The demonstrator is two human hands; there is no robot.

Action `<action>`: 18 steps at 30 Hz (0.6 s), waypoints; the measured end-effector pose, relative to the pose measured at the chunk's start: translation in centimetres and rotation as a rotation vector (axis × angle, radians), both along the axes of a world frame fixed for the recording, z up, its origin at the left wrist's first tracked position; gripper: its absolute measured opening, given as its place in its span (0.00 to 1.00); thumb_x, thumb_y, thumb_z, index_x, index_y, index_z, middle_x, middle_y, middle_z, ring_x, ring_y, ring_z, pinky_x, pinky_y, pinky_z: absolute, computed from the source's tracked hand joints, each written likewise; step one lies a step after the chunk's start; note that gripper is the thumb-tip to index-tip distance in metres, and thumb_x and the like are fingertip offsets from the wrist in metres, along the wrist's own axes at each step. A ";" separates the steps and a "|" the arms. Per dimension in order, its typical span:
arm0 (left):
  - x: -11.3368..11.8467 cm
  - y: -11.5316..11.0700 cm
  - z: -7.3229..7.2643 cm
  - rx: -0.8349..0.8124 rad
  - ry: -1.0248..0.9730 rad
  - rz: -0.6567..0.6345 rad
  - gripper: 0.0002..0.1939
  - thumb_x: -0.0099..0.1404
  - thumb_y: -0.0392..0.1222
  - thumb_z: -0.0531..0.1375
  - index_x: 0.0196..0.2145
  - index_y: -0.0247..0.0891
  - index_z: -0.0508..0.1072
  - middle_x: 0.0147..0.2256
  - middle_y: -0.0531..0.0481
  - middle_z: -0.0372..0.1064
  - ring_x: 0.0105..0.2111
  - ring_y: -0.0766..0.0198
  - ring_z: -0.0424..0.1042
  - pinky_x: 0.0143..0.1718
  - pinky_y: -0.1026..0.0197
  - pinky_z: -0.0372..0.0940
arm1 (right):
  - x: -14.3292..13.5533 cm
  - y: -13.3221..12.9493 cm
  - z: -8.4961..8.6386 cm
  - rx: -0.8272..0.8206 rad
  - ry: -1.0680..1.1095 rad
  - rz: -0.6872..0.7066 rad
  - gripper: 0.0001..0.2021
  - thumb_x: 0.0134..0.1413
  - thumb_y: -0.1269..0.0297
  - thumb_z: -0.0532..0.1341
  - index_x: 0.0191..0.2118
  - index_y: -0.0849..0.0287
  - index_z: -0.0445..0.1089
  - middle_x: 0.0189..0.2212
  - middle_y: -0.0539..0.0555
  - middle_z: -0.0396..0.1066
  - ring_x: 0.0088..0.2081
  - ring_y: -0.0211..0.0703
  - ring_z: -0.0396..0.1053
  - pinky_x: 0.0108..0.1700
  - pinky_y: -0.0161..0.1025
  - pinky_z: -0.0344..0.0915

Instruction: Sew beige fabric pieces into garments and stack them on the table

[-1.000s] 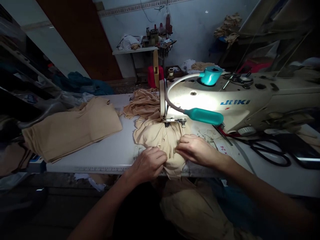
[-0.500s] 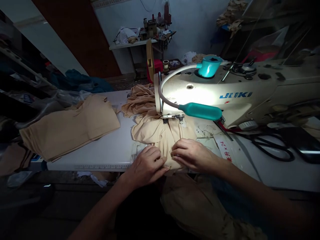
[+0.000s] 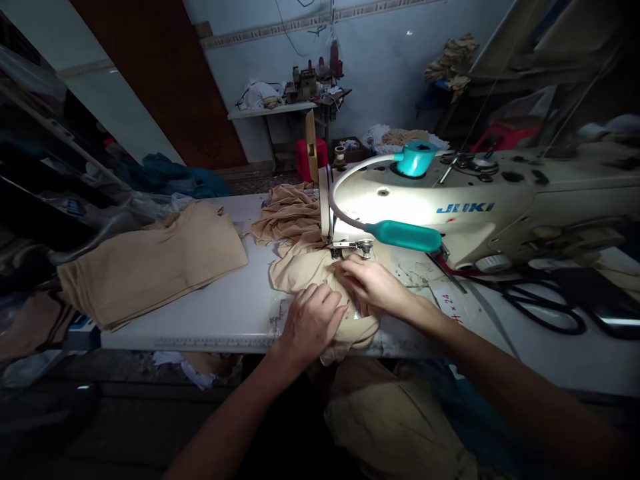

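Tan fabric (image 3: 295, 267) lies bunched under the needle area of the white sewing machine (image 3: 415, 207). My right hand (image 3: 373, 283) pinches the fabric just in front of the presser foot (image 3: 336, 253). Close beside it on the left, my left hand (image 3: 313, 323) has its fingers curled down on the same fabric; its fingertips are partly hidden. Part of the cloth hangs over the table's front edge onto my lap. A teal lamp (image 3: 407, 236) on a bent neck lights the spot.
A stack of folded tan pieces (image 3: 160, 260) lies on the white table (image 3: 210, 327) to the left. More gathered cloth (image 3: 287, 210) sits behind the needle. Black cable (image 3: 540, 307) and a paper with red writing (image 3: 447, 300) are on the right.
My right hand has moved forward to the presser foot, drawing the fabric together. My left hand has shifted slightly and lies flatter over the cloth. The view has tilted up a little.
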State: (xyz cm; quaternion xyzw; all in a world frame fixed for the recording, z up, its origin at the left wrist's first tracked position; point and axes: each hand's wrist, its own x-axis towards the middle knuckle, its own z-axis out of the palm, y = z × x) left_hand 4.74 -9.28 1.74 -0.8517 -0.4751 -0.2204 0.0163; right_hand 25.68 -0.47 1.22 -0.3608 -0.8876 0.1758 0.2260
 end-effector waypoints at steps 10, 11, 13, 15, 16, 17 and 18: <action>0.4 3.2 -2.1 0.012 0.019 0.228 0.07 0.76 0.45 0.64 0.40 0.39 0.77 0.39 0.45 0.72 0.43 0.51 0.72 0.45 0.51 0.68 | -0.6 1.3 -1.1 -0.027 0.031 -0.003 0.08 0.68 0.71 0.60 0.46 0.57 0.77 0.43 0.56 0.79 0.42 0.47 0.77 0.45 0.39 0.71; 0.4 3.3 -2.1 0.038 0.034 0.206 0.06 0.76 0.44 0.65 0.41 0.40 0.78 0.39 0.46 0.72 0.44 0.51 0.72 0.45 0.50 0.67 | -0.5 1.2 -1.3 -0.030 0.047 -0.010 0.08 0.69 0.71 0.60 0.46 0.57 0.77 0.43 0.55 0.80 0.42 0.46 0.78 0.46 0.39 0.71; 0.4 3.4 -2.0 0.076 0.055 0.178 0.05 0.76 0.42 0.64 0.42 0.39 0.78 0.40 0.46 0.73 0.44 0.51 0.72 0.45 0.50 0.67 | -0.4 1.0 -1.5 -0.031 0.083 -0.031 0.08 0.69 0.71 0.60 0.46 0.57 0.77 0.43 0.55 0.80 0.43 0.46 0.78 0.48 0.40 0.71; 0.2 3.6 -2.0 0.093 0.072 0.134 0.04 0.77 0.39 0.62 0.43 0.39 0.78 0.40 0.46 0.74 0.43 0.52 0.72 0.44 0.51 0.66 | -0.3 0.3 -1.5 -0.024 0.117 -0.075 0.08 0.70 0.70 0.59 0.47 0.58 0.76 0.43 0.56 0.80 0.44 0.48 0.77 0.48 0.42 0.72; -0.1 3.7 -1.9 0.101 0.081 0.101 0.05 0.78 0.37 0.61 0.44 0.39 0.78 0.40 0.46 0.74 0.43 0.53 0.72 0.44 0.52 0.66 | -0.3 -0.2 -1.4 -0.018 0.133 -0.099 0.08 0.71 0.68 0.59 0.48 0.58 0.76 0.43 0.58 0.80 0.44 0.49 0.77 0.48 0.44 0.72; -0.3 3.8 -2.0 0.112 0.089 0.063 0.06 0.79 0.36 0.60 0.45 0.38 0.78 0.40 0.47 0.75 0.43 0.54 0.73 0.44 0.52 0.66 | -0.3 -1.0 -1.3 -0.012 0.147 -0.119 0.07 0.71 0.67 0.59 0.48 0.59 0.75 0.43 0.59 0.80 0.44 0.51 0.76 0.48 0.45 0.72; -0.7 4.0 -2.0 0.126 0.097 0.023 0.07 0.79 0.35 0.59 0.46 0.38 0.78 0.41 0.47 0.75 0.43 0.55 0.73 0.44 0.53 0.66 | -0.2 -1.9 -1.1 -0.008 0.158 -0.128 0.07 0.71 0.66 0.59 0.48 0.59 0.74 0.43 0.59 0.79 0.44 0.51 0.76 0.48 0.46 0.73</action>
